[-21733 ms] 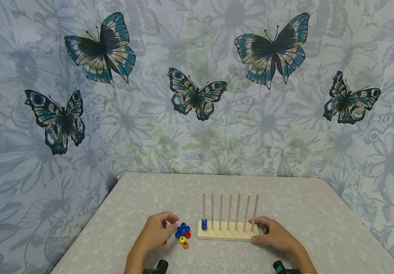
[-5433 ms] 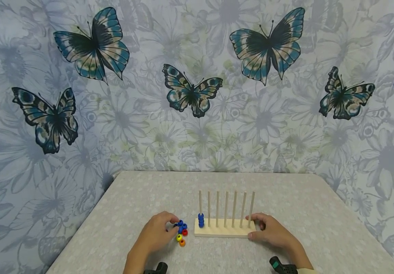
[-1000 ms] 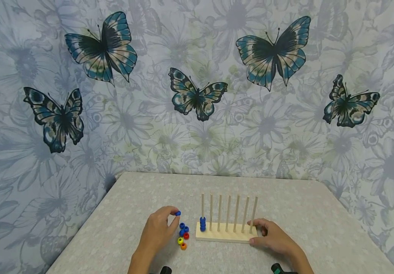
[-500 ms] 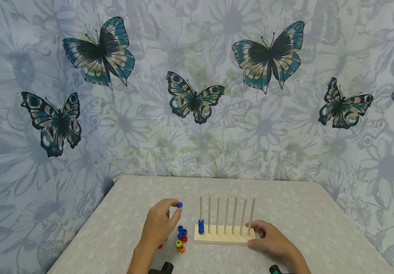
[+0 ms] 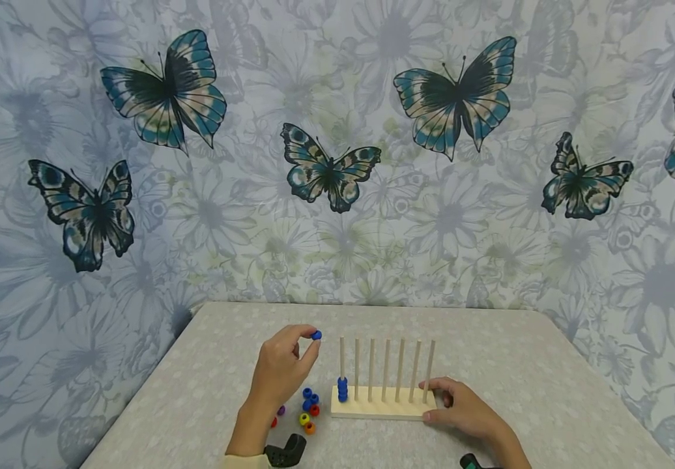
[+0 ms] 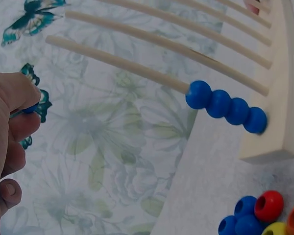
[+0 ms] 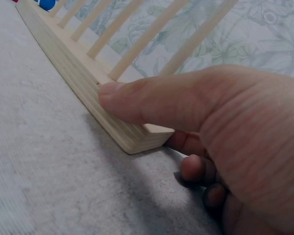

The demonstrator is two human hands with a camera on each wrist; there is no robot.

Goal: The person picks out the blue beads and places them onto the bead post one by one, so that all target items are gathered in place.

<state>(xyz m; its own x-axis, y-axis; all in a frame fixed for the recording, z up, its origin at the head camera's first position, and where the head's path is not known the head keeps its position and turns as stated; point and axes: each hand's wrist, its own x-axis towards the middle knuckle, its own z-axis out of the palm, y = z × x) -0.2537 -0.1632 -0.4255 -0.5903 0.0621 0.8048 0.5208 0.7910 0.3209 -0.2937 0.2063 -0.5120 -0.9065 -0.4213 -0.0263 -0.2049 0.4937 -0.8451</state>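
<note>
A wooden peg rack (image 5: 381,404) (image 7: 78,73) with several upright dowels stands on the table. Its leftmost dowel (image 5: 341,358) (image 6: 117,61) carries a short stack of blue beads (image 5: 343,389) (image 6: 225,106). My left hand (image 5: 281,371) (image 6: 10,147) is raised left of that dowel's top and pinches one blue bead (image 5: 316,335) (image 6: 30,108) between thumb and forefinger. My right hand (image 5: 466,410) (image 7: 210,127) grips the rack's right end, thumb on the front edge. Loose beads (image 5: 308,410) (image 6: 257,215) in blue, red, yellow, orange and purple lie left of the rack.
The grey table (image 5: 525,365) ends at a butterfly-patterned cloth backdrop (image 5: 337,163) behind it. Bare tabletop lies behind and to the right of the rack. Black wrist camera mounts (image 5: 285,451) show at the bottom edge.
My left hand has picked a blue bead from the pile and lifted it up and rightward, near the leftmost dowel's top. The right hand has stayed on the rack.
</note>
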